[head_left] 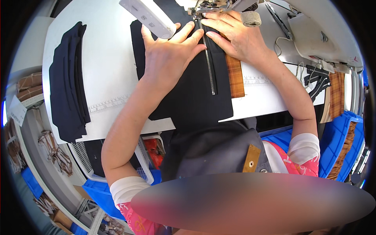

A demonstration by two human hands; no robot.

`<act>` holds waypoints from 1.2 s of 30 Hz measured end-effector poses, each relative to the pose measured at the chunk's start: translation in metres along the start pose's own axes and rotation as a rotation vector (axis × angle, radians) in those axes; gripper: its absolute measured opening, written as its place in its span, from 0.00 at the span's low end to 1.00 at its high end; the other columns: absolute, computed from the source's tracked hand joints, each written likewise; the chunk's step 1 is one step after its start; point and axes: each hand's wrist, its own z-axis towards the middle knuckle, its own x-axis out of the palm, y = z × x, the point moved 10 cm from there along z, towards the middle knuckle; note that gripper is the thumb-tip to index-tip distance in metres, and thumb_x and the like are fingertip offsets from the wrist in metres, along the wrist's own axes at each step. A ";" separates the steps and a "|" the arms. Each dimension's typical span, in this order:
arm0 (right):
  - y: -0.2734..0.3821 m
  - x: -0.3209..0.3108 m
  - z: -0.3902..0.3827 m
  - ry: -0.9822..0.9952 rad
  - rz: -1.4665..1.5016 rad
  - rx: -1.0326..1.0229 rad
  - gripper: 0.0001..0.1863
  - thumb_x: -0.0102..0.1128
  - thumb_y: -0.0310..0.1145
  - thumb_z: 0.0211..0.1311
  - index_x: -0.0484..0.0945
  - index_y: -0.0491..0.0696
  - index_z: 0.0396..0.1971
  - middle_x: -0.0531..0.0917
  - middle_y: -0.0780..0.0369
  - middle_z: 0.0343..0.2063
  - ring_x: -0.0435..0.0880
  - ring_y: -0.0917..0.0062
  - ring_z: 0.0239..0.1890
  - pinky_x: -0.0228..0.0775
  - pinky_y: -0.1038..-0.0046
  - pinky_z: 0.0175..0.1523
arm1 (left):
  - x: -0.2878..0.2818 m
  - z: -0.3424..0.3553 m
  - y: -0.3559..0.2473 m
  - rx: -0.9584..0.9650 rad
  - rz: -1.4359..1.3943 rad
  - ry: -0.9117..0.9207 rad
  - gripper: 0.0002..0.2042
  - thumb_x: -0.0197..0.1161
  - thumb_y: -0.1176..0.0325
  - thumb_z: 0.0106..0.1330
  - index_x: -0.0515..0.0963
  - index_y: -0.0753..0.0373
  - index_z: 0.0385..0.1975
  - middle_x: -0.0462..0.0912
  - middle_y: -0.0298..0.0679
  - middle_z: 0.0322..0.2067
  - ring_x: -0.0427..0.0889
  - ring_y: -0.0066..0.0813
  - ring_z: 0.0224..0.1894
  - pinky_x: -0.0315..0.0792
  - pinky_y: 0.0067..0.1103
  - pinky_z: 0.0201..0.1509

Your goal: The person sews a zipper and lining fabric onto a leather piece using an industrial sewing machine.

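My left hand (pixel 170 53) lies with spread fingers on a black fabric piece (pixel 172 105), left of a long metal zipper (pixel 207 62) set in it. My right hand (pixel 239 39) rests flatter to the right of the zipper, fingertips close to the sewing machine's presser foot (pixel 197 15), which is over the zipper's upper end. A white elongated device (pixel 145 17) partly covers the fingertips of my left hand. An orange plaid fabric piece (pixel 235 78) shows from beneath the black fabric on the right.
The white table (pixel 105 70) holds stacked black pieces (pixel 64 82) at left and black zipper strips (pixel 317 82) at right, near the machine body (pixel 313 35). Plaid pieces (pixel 337 94) lie far right. A white basket (pixel 88 156) and blue bins (pixel 333 156) sit below.
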 end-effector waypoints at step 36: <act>0.016 -0.039 -0.027 0.129 0.072 -0.079 0.24 0.61 0.27 0.58 0.76 0.54 0.57 0.81 0.62 0.26 0.81 0.69 0.26 0.72 0.68 0.31 | -0.003 -0.013 0.008 -0.034 -0.174 0.112 0.20 0.64 0.54 0.62 0.78 0.54 0.53 0.78 0.36 0.55 0.76 0.41 0.56 0.58 0.45 0.62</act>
